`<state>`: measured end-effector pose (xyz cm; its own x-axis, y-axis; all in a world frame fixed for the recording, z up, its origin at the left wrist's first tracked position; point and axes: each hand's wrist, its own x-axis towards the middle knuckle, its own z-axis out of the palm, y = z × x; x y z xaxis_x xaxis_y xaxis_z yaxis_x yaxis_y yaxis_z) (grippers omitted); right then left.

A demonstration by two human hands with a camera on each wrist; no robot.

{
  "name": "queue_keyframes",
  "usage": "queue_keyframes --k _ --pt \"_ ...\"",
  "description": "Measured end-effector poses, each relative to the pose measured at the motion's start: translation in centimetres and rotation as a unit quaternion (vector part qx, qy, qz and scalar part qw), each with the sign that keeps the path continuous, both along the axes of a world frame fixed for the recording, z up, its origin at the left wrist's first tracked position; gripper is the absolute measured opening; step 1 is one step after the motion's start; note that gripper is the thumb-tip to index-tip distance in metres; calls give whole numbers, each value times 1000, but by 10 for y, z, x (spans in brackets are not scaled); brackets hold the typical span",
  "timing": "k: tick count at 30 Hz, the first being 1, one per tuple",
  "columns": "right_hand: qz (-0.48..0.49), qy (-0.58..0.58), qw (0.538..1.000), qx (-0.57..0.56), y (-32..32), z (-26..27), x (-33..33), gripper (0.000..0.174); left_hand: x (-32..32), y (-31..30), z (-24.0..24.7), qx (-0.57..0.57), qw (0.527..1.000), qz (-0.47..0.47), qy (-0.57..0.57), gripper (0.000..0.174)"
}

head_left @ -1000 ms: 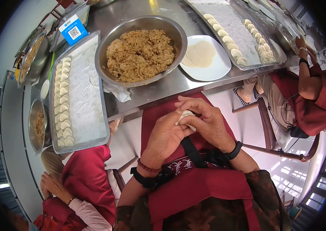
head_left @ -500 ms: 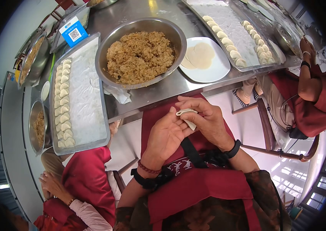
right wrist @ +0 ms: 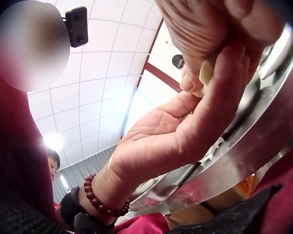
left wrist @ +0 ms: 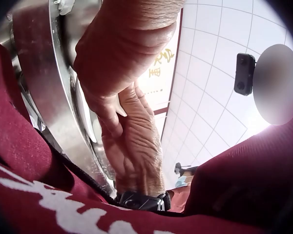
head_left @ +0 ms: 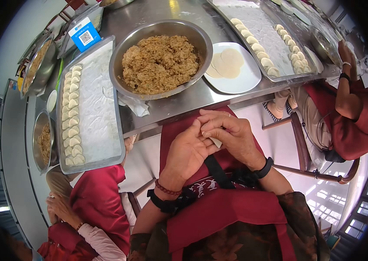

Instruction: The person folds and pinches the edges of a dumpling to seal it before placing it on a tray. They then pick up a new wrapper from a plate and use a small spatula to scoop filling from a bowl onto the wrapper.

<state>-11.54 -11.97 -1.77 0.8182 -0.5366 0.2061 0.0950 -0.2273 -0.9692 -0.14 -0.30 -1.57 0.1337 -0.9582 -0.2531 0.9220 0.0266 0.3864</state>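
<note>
A pale folded dumpling point(head_left: 215, 142) is held between both hands over the lap, just off the table's front edge. Most of it is hidden by fingers; a small corner of the dumpling point(left wrist: 120, 110) shows in the left wrist view. My right hand point(head_left: 235, 138) pinches it from above, thumb and fingers bent together along its edge. From below, my left hand point(head_left: 188, 150) holds it with palm turned up, its thumb close to the right fingertips. In the right wrist view, a pale bit of dough point(right wrist: 206, 72) peeks out between the fingers.
A steel bowl of brown filling point(head_left: 116, 71) stands ahead. Right of it, a white plate point(head_left: 253, 80) carries round wrappers. Trays with dumpling rows lie left point(head_left: 99, 111) and far right point(head_left: 279, 52). A blue QR card point(head_left: 84, 35) stands behind. People sit on both sides.
The right fingers and thumb have closed over the dumpling's folded upper edge, which showed half a second ago. The left hand stays nearly where it was.
</note>
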Motion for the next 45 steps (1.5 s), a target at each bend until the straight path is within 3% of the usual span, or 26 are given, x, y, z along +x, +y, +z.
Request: queue_keyframes --k 4,7,12,16,22,31,34,43,45 --pt "14 -13 1000 -8 -2 -2 -1 18 3 1 1 -23 1000 -4 14 56" --pt "-7 61 997 57 0 14 -1 19 4 1 4 -25 1000 -13 7 61" --pt "34 29 997 -63 -4 6 1 20 3 0 7 7 1000 4 -13 66" --pt "35 37 993 -104 -4 4 1 21 1 -1 11 18 1000 3 -1 67" --pt "53 46 995 -74 -4 9 -1 13 2 2 8 22 1000 0 -12 67" --pt "48 26 989 -140 -3 4 0 20 -1 1 7 28 1000 4 -13 69" --pt "39 27 996 -76 0 9 1 16 -2 1 10 28 999 11 -14 69" --pt "66 28 990 -123 -4 6 -1 20 -5 -1 12 36 999 21 -15 71" --pt "40 24 997 -65 -3 8 -1 17 -5 0 16 40 998 32 -20 73"
